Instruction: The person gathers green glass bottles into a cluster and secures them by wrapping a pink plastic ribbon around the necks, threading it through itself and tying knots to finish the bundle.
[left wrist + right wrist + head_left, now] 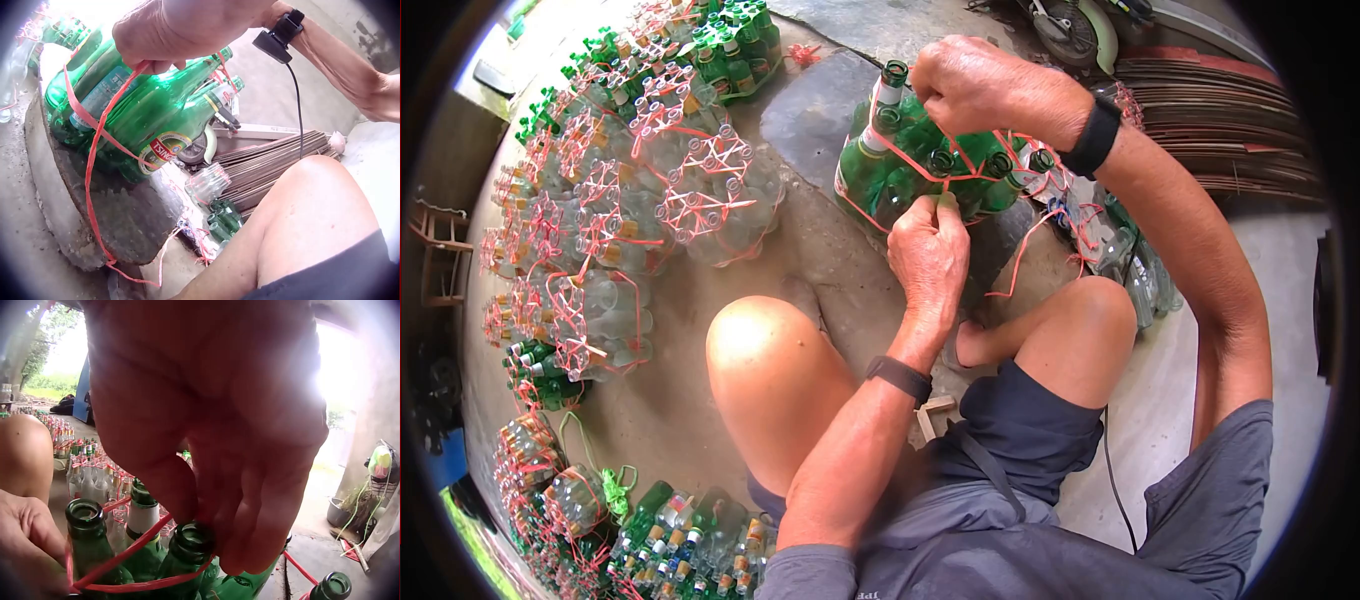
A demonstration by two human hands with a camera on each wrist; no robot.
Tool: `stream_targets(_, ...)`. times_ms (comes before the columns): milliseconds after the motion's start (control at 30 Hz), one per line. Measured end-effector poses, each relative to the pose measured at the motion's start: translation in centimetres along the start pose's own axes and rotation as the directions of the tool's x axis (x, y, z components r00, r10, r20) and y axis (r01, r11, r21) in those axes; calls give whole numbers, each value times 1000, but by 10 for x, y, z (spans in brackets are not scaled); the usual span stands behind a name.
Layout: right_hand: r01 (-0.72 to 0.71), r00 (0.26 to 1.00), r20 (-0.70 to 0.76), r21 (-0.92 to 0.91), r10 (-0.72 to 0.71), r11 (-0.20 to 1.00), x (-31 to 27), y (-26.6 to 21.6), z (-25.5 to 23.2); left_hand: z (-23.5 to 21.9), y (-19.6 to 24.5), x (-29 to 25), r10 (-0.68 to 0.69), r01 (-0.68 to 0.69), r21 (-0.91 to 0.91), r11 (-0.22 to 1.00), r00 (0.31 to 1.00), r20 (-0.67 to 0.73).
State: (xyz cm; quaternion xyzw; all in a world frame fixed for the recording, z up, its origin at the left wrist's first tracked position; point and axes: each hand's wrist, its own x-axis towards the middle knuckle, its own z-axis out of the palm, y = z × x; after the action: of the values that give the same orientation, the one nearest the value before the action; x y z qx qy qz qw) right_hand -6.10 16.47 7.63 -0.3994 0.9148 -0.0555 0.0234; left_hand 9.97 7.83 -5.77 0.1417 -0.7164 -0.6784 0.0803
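The left hand pinches a red string by the green bottles. The right hand grips the same string over the bottle tops.

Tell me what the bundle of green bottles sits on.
The green bottles stand on a flat grey stone slab, red strap running down over its edge. The slab's surface directly beneath the bottles is covered, so nothing there can be seen.

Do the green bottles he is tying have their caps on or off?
Off. The green bottles show open round mouths, with the red string looped round their necks under the right hand.
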Motion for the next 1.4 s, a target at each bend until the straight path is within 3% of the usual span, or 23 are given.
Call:
stream_targets(67,-6,992,-124,-99,-6,995,2,4,19,-2,3,0,3,-3,15,1000,1000,-3)
stream_targets(200,-7,994,-108,-153,-10,988,1,-4,17,-8,3,-1,10,-10,36,999,1000,0)
stream_targets(367,6,1000,-8,-76,-7,997,3,1,12,-15,5,0,30,-31,30,999,999,12)
stream_targets(600,45,997,53,49,-48,998,8,12,6,-28,20,-8,-50,54,-50,997,995,82)
stream_targets(667,-233,908,362,21,210,972,13,4,-10,-30,20,-12,-58,60,-19,998,993,100)
stream_targets(800,-308,898,361,104,253,946,6,11,-3,-32,21,-17,-73,80,-53,995,991,113)
stream_targets(867,-195,956,242,99,166,976,4,27,14,-35,21,-19,-63,70,-54,996,991,116)
stream_targets(900,-196,956,240,100,167,976,0,27,16,-37,21,-19,-73,80,-58,995,989,125)
stream_targets(967,-152,987,77,110,144,982,-9,26,20,-38,20,-18,-78,87,-62,994,988,136)
stream_targets(1000,-152,987,74,111,145,982,-16,22,20,-39,18,-18,-56,62,-46,997,990,132)
stream_targets(1067,-104,977,-171,131,126,986,-32,8,20,-40,17,-18,-32,37,-32,999,992,125)
stream_targets(1100,-103,977,-171,130,124,986,-38,-1,20,-40,16,-18,-36,41,-39,998,992,123)
stream_targets(1133,-49,920,-385,63,69,997,-44,-12,20,-40,16,-18,-40,46,-46,998,992,120)
stream_targets(1167,-10,816,-578,-15,0,1000,-51,-23,20,-41,16,-18,-40,46,-46,998,992,118)
stream_targets(1200,-9,816,-577,-12,0,1000,-63,-33,21,-42,17,-18,-48,55,-59,997,991,123)
stream_targets(1267,-25,903,-423,136,81,990,-89,-51,22,-43,17,-17,-51,61,-73,995,990,130)
stream_targets(1300,-27,901,-425,137,84,990,-98,-61,27,-43,15,-17,-21,31,-74,997,991,136)
stream_targets(1367,-51,958,-256,293,130,955,-115,-75,44,-42,13,-17,13,-2,-72,997,988,155)
stream_targets(1400,-56,956,-259,296,137,954,-118,-78,54,-41,13,-18,22,-4,-112,994,987,158)
